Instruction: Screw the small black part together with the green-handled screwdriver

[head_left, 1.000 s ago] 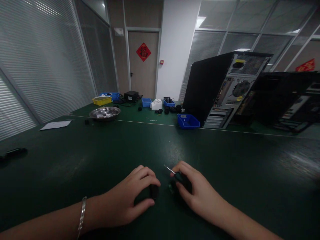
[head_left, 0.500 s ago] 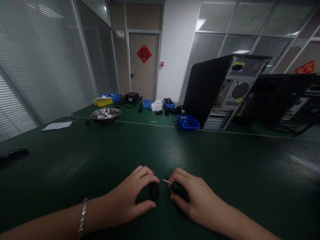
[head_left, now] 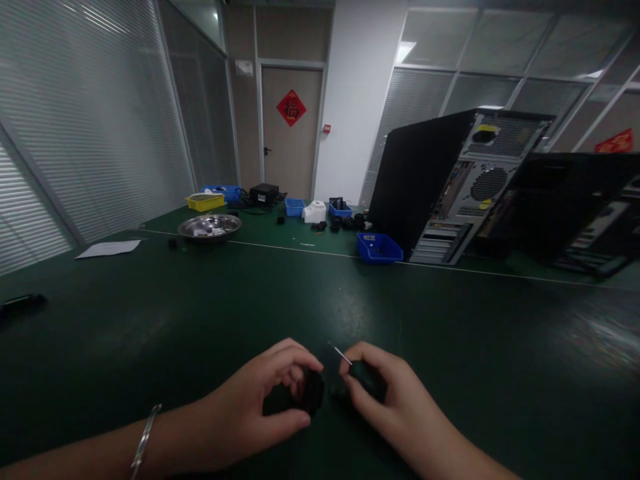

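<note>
My left hand (head_left: 273, 393), with a silver bracelet at the wrist, is closed on a small black block-like part (head_left: 313, 392), gripped between thumb and fingers. What kind of part it is cannot be made out in the dim light. Opposite it, my right hand (head_left: 383, 380) wraps round the dark handle of a small screwdriver (head_left: 341, 355). Its thin metal shaft sticks out past my fingers, up and to the left, its tip apart from the black part. Both hands are low over the dark green table (head_left: 240, 300).
A metal bowl (head_left: 227, 225) with small pieces stands back left, near a white paper (head_left: 109, 249). Further back are a yellow tray (head_left: 206, 203) and a white plastic piece (head_left: 314, 213). A blue bin (head_left: 379, 248) sits beside a black computer case (head_left: 420, 180).
The screwdriver's shaft now points more steeply upward. My left hand has turned the black part slightly, and its other fingers show behind it.
</note>
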{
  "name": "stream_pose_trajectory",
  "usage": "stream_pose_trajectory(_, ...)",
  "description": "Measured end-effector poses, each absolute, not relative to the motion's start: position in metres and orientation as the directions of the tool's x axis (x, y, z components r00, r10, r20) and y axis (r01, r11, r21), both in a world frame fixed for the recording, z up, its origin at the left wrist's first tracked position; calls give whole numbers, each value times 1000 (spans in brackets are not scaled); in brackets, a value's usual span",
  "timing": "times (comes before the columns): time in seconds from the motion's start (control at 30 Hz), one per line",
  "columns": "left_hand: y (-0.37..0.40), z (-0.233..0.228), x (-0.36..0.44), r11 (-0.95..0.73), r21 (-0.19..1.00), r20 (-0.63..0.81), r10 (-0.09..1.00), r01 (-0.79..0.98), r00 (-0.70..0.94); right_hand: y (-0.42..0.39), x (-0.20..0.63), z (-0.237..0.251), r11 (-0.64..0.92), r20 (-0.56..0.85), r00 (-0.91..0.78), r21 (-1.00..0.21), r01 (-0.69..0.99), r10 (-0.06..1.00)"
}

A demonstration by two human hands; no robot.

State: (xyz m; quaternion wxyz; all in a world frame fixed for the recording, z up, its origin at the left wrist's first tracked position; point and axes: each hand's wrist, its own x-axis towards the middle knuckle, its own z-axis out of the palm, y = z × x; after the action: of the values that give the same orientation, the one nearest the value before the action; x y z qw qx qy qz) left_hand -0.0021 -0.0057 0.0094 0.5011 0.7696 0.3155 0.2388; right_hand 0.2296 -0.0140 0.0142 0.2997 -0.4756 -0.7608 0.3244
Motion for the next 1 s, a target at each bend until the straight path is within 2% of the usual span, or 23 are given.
stream_pose_trajectory(0.13,-4,6,-2,-243,949,43,730,200,682,-15,228,14,294,137,-336,-826,480,932)
stream_pose_trajectory(0.27,-4,5,-1,-238,956,66,747,173,662,-14,232,11,370,191,-364,-769,522,912)
stream_pose_trajectory(0.53,-4,6,-1,-222,961,60,744,162,666,-15,233,11,413,162,-432,-695,588,887)
stream_pose_trajectory(0.77,-4,7,-2,-225,957,47,745,184,665,-17,235,22,438,107,-552,-738,513,827)
stream_pose_trajectory(0.9,-3,7,-3,-216,958,38,752,191,658,-18,237,26,379,14,-562,-753,538,827)
stream_pose_trajectory(1.0,-3,6,-4,-201,960,28,757,192,653,-17,238,24,392,14,-572,-741,545,820)
